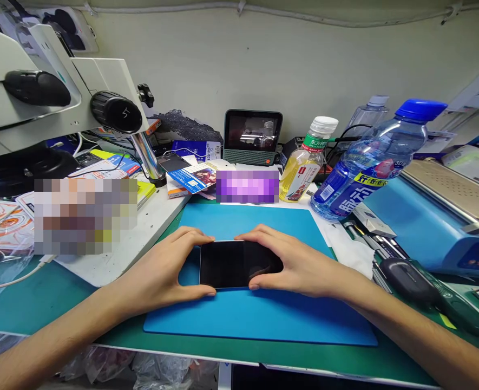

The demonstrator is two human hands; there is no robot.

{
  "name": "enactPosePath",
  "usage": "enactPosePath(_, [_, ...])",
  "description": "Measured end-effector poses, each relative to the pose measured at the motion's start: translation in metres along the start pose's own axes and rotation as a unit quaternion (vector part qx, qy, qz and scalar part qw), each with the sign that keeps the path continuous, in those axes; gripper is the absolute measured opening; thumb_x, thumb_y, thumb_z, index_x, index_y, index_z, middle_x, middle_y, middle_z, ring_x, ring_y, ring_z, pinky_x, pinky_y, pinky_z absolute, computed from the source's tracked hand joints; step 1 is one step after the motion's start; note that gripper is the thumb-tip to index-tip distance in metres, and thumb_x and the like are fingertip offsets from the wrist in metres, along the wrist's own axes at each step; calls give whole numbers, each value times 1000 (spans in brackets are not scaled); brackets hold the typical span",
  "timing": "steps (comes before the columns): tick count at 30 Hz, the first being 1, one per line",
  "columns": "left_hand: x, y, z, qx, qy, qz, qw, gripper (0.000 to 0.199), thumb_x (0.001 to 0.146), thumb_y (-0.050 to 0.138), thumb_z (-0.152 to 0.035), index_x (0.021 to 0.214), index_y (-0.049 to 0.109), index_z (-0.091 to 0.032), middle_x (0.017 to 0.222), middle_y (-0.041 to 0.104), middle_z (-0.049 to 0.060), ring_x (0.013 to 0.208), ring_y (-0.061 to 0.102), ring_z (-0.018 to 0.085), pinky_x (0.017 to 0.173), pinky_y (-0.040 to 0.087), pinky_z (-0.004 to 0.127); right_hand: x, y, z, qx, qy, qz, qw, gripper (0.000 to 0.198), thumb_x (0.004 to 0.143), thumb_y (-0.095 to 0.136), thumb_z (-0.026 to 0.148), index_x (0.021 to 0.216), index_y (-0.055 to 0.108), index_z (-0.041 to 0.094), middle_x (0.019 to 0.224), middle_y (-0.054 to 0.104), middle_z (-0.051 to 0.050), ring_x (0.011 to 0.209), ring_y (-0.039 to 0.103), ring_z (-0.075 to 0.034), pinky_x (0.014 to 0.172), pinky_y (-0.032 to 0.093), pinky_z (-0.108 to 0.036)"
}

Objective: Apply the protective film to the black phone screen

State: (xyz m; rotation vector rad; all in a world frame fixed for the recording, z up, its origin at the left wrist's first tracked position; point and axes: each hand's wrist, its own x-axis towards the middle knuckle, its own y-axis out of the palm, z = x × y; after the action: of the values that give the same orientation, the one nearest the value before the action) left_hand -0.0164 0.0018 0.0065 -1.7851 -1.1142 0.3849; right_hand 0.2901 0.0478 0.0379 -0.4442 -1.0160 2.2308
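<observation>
A smartphone (225,264) with a dark screen lies sideways over the blue mat (259,319), its long side running left to right. My left hand (170,271) grips its left end, thumb along the near edge and fingers at the far edge. At the other end, my right hand (290,262) holds it the same way, covering part of the right side. Whether the phone rests on the mat or is slightly raised, I cannot tell.
A microscope (117,111) on a white base (101,271) stands at left. Behind the mat are a small screen device (252,132), a tea bottle (306,162) and a large water bottle (369,162). Tools (409,281) and a blue machine (430,227) occupy the right.
</observation>
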Motion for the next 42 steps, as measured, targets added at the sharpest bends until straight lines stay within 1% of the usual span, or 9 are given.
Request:
enactPosePath(3, [0, 0, 0, -2, 0, -7, 1000, 65, 87, 83, -46, 141, 51, -27, 140, 63, 11, 133, 62, 34, 112, 54, 51, -1, -3, -2, 23, -2, 12, 1000, 74, 87, 79, 59, 148, 57, 25, 134, 64, -10, 118, 65, -28, 105, 52, -43])
enactPosePath(6, [0, 1, 1, -2, 6, -11, 1000, 65, 87, 84, -45, 141, 52, -26, 140, 64, 11, 133, 62, 34, 112, 54, 50, -1, -5, -5, 66, -9, 29, 997, 56, 103, 58, 55, 151, 56, 27, 139, 64, -9, 126, 63, -26, 111, 48, -43])
enactPosePath(8, [0, 1, 2, 0, 8, -11, 1000, 66, 87, 84, -45, 141, 51, -26, 140, 63, 11, 133, 62, 33, 113, 54, 49, -2, -7, -8, 78, -14, 35, 996, 50, 109, 47, 51, 152, 54, 28, 143, 63, -9, 131, 60, -25, 115, 46, -44])
enactPosePath(13, [0, 1, 3, 1, 7, -6, 1000, 66, 88, 83, -47, 143, 50, -27, 141, 62, 10, 134, 62, 32, 113, 53, 49, -3, -9, -15, 63, -17, 42, 997, 60, 105, 53, 57, 158, 50, 28, 151, 60, -10, 142, 53, -28, 120, 41, -44])
enactPosePath(23, [0, 1, 3, -1, -1, -2, 1000, 66, 88, 83, -46, 142, 51, -27, 142, 62, 12, 134, 61, 35, 113, 53, 52, -4, -14, -12, 55, -14, 62, 996, 70, 99, 66, 57, 159, 47, 27, 148, 62, -10, 137, 57, -27, 116, 45, -42])
enactPosePath(30, [-1, 2, 3, -2, -3, -11, 1000, 67, 86, 84, -46, 143, 53, -28, 141, 63, 12, 133, 62, 36, 112, 54, 52, -5, -15, -11, 33, -21, 62, 997, 80, 93, 72, 57, 162, 44, 28, 151, 59, -10, 140, 55, -29, 117, 44, -44])
enactPosePath(33, [-1, 2, 3, -2, -2, -7, 1000, 66, 87, 84, -46, 143, 52, -28, 142, 62, 12, 134, 62, 35, 113, 54, 52, -4, -12, -8, 39, -22, 57, 997, 74, 95, 70, 54, 160, 46, 26, 146, 61, -10, 132, 60, -28, 114, 48, -43])
enactPosePath(38, [0, 1, 3, -3, 2, 3, 1000, 65, 88, 83, -46, 142, 50, -28, 141, 61, 11, 134, 61, 33, 113, 53, 51, -2, -1, -5, 57, -9, 3, 998, 49, 105, 57, 49, 148, 57, 25, 136, 66, -9, 124, 64, -25, 110, 49, -41])
enactPosePath(42, [0, 1, 4, -6, 0, -1, 1000, 66, 86, 84, -47, 141, 53, -28, 140, 63, 11, 133, 62, 35, 112, 54, 51, -2, 0, -6, 48, -17, 2, 999, 51, 102, 63, 49, 147, 57, 27, 135, 66, -8, 122, 65, -25, 107, 51, -40])
